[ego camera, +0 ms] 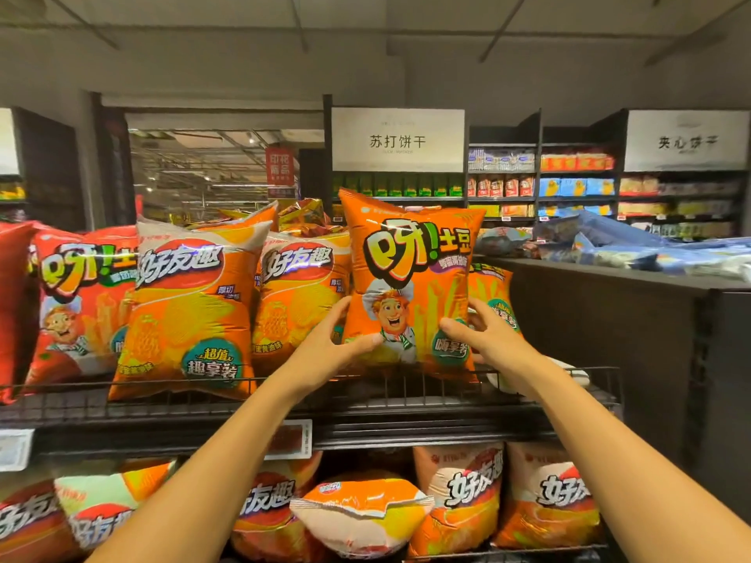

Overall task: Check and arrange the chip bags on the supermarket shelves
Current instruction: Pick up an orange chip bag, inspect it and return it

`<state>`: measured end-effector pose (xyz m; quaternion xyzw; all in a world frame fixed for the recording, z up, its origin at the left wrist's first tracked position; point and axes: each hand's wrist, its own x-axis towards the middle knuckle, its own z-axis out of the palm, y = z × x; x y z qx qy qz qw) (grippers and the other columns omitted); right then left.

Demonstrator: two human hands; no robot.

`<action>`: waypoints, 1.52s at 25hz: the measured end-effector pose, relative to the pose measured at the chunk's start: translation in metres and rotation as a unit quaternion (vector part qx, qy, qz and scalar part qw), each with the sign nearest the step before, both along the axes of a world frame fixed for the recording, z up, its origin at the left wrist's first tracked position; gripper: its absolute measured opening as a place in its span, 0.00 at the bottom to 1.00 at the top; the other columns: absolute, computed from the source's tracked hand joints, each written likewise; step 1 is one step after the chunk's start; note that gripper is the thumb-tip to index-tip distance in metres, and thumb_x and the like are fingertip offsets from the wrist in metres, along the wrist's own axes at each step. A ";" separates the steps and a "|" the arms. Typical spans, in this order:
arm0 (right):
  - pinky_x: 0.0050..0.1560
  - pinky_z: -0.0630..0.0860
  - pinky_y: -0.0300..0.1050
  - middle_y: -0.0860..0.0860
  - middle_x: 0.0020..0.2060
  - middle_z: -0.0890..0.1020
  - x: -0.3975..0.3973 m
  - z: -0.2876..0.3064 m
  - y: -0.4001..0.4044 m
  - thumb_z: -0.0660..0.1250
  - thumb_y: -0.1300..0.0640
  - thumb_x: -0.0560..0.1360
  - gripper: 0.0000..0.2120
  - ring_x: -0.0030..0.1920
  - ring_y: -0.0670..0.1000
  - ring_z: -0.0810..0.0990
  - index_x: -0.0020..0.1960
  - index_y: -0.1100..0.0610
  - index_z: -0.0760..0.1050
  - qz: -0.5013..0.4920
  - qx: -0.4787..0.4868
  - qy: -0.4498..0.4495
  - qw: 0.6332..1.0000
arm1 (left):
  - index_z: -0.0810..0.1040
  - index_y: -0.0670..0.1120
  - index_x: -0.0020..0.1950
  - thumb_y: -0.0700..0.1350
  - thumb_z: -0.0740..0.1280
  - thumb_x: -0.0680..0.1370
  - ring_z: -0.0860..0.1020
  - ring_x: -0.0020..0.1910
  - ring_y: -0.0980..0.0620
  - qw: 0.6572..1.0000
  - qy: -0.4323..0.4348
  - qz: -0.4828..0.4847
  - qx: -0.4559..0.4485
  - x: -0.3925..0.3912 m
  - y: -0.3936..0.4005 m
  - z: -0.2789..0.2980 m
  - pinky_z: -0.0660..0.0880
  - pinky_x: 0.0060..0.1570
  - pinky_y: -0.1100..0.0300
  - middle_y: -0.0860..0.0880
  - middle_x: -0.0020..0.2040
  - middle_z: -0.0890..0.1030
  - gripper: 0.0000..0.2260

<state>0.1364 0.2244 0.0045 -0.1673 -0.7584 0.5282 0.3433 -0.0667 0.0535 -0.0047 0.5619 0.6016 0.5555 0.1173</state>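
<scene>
Chip bag (410, 286) stands upright at the top shelf (406, 394) front; we grip its lower edges with left hand (329, 343) and right hand (487, 335). Placement appears underway. Next, we likely seat it square and release.

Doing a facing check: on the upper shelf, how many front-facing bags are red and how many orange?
Red bags: 2, one cut off at the left edge
Orange bags: 4, including the held orange bag gripped by the left hand and right hand
Total: 6
</scene>
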 end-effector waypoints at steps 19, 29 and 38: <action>0.48 0.79 0.34 0.44 0.63 0.79 -0.017 0.016 -0.019 0.68 0.31 0.63 0.38 0.59 0.39 0.81 0.71 0.40 0.70 -0.047 0.019 0.090 0.995 | 0.67 0.63 0.62 0.61 0.68 0.70 0.77 0.57 0.66 0.997 -0.068 -0.016 0.025 -0.004 0.001 -0.004 0.74 0.44 0.76 0.60 0.61 0.77 0.22; 0.71 0.71 0.60 0.51 0.66 0.80 -0.009 0.012 -0.028 0.65 0.27 0.65 0.42 0.67 0.55 0.78 0.72 0.49 0.72 -0.052 -0.034 0.117 0.991 | 0.72 0.51 0.70 0.64 0.70 0.66 0.81 0.58 0.48 0.990 -0.125 -0.034 0.051 -0.002 -0.022 0.000 0.79 0.47 0.57 0.46 0.63 0.80 0.35; 0.74 0.67 0.61 0.53 0.69 0.78 0.012 -0.004 -0.038 0.56 0.22 0.63 0.49 0.70 0.56 0.75 0.75 0.50 0.68 -0.079 -0.044 0.120 0.989 | 0.76 0.54 0.61 0.67 0.79 0.54 0.83 0.54 0.52 0.987 -0.114 -0.041 0.108 0.049 -0.041 0.007 0.79 0.45 0.63 0.52 0.55 0.84 0.39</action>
